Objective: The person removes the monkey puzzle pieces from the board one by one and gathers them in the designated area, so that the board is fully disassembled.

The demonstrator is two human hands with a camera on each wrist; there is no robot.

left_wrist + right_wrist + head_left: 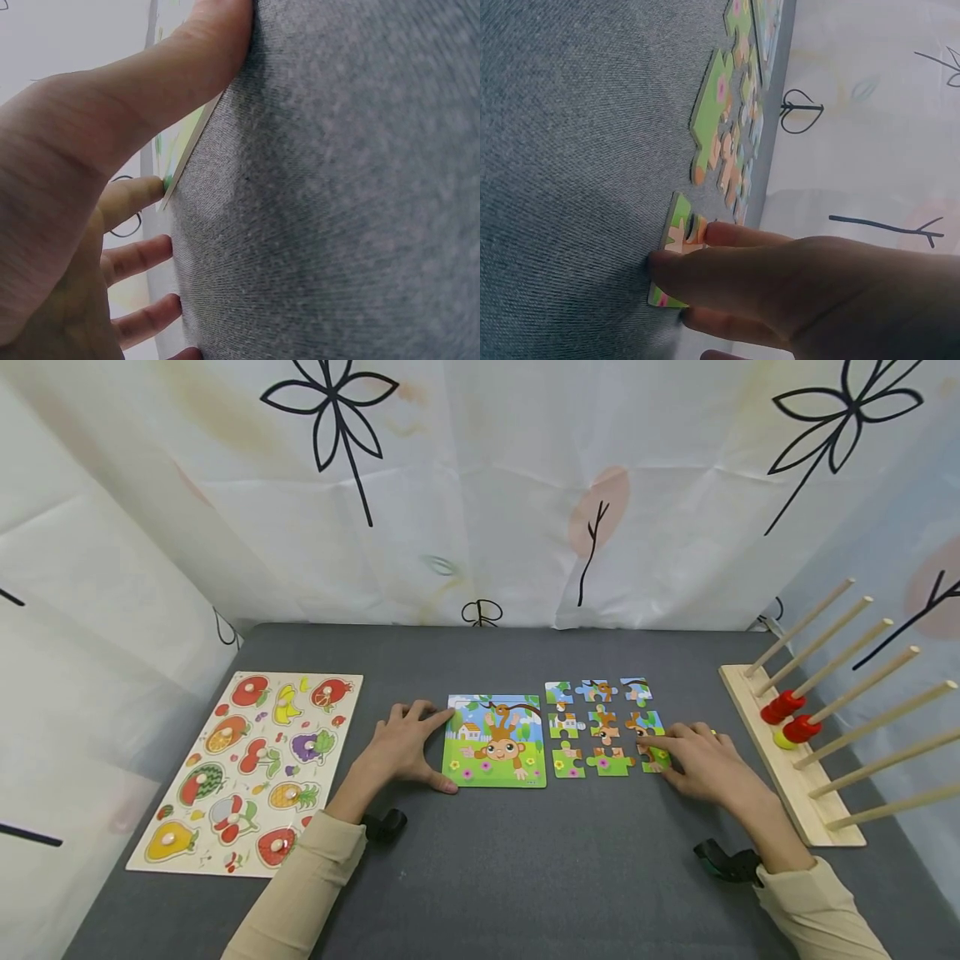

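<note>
A square monkey puzzle board [495, 768] lies in the middle of the table, its picture showing a hanging monkey, a house and flowers. My left hand [402, 745] is at its left side, fingers spread, with the thumb and index finger touching the edge. Right of the board, loose jigsaw pieces [611, 763] lie spaced out in rows. Over the lower right one is my right hand [701, 764]; its thumb and fingers pinch that green-edged puzzle piece [676, 217] at the tabletop. The hand hides part of the piece.
At the left lies a fruit peg board [247, 793] with knobbed pieces. A wooden rack [806, 777] with several slanted pegs stands at the right, red beads [782, 707] and a yellow bead [785, 740] on it. A patterned white curtain [495, 485] closes the back.
</note>
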